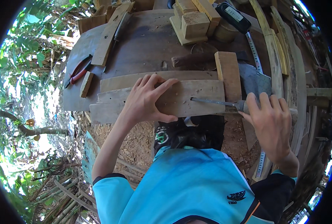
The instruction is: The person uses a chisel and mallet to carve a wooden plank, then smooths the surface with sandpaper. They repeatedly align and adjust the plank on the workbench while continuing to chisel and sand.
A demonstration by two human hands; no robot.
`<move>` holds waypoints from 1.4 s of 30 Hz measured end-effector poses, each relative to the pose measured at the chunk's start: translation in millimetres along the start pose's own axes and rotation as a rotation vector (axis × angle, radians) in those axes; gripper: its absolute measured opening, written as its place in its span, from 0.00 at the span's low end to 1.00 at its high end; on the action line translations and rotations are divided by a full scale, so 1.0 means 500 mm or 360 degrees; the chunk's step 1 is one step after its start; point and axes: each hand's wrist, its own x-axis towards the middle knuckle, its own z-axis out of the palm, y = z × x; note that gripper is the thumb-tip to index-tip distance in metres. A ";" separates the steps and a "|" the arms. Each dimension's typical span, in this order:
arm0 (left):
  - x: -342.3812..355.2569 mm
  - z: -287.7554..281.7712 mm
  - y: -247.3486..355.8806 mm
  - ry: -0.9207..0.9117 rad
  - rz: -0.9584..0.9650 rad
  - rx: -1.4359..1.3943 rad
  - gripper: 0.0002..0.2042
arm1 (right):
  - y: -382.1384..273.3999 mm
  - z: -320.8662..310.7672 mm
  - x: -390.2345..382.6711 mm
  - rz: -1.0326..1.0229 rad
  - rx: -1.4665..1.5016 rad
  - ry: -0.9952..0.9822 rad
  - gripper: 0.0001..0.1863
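Note:
My left hand grips the weathered grey board, fingertips toward its far edge and thumb spread along the near edge. My right hand is closed on the handle of a long, narrow metal tool, whose tip meets a small dark hole in that board. A second board lies along the far side of the gripped one. An upright-grained light wood block rests beside the board's right end.
The workbench holds red-handled pliers, a small offcut, a plank, stacked blocks, a dark wooden tool handle, a black electronic device and a ruler tape. Long wood strips line the right.

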 end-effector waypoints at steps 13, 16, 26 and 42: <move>-0.004 0.002 0.004 0.0049 0.0036 0.0001 0.42 | 0.032 0.013 -0.009 0.0036 0.0249 -0.0047 0.19; -0.002 0.000 0.006 0.0049 0.0031 0.0011 0.43 | 0.021 0.014 -0.015 0.0077 0.0187 -0.0079 0.19; -0.005 0.002 0.004 0.0034 0.0006 -0.0012 0.44 | 0.050 0.151 -0.037 0.0187 0.1155 -0.0203 0.21; -0.008 0.013 0.002 -0.0044 0.0320 -0.0027 0.21 | 0.105 0.131 -0.158 -0.0317 0.4474 -0.0499 0.24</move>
